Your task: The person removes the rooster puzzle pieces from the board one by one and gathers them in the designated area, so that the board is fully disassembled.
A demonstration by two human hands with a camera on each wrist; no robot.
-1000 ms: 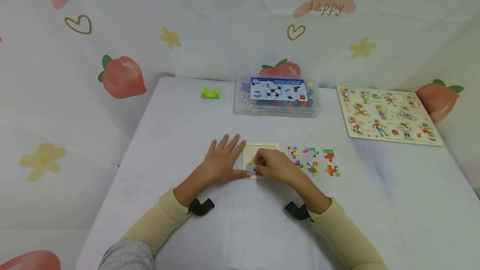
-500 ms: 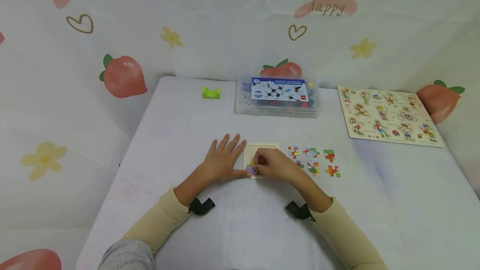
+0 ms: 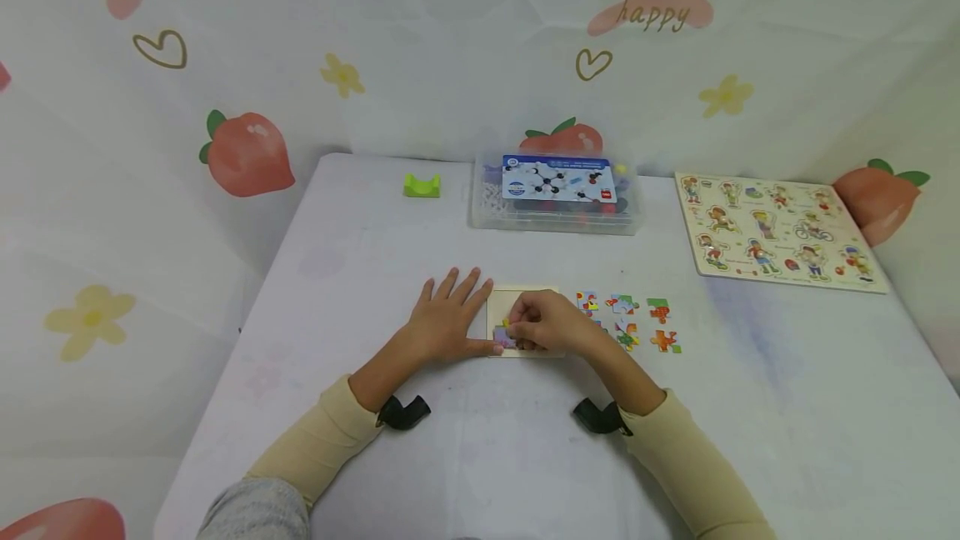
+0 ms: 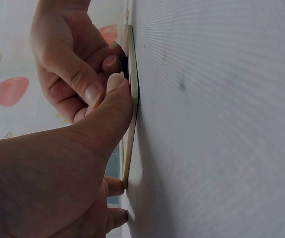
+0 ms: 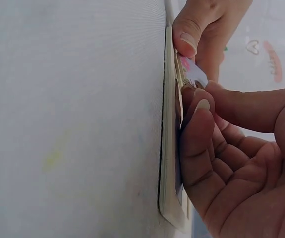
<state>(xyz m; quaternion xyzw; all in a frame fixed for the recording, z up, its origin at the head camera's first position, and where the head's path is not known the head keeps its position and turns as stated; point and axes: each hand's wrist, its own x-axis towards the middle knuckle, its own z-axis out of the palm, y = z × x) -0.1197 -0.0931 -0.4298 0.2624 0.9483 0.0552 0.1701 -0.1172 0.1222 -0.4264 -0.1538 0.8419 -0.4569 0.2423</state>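
A small light wooden puzzle tray [image 3: 525,287] lies on the white table. My left hand [image 3: 442,327] rests beside it with fingers spread, its thumb pressing at the near-left corner. In that corner sits a purple jigsaw piece [image 3: 503,337] with a little yellow above it. Over the tray my right hand [image 3: 553,322] has its fingers curled, thumb and fingertips pinching the piece's right edge. Seen from the right wrist, the jigsaw piece [image 5: 194,70] is tilted up from the tray [image 5: 167,188]. The right hand covers much of the tray's right side.
Several loose jigsaw pieces [image 3: 622,304] lie right of the tray, some partly behind the right hand. Farther back stand a clear plastic box [image 3: 555,219] with a blue card and a green curved block [image 3: 422,186]. A wooden picture board [image 3: 780,227] lies at the back right.
My right hand has shifted slightly right and turned, its lower fingers now showing curled underneath. More of the purple piece is visible. The left hand stays in place.
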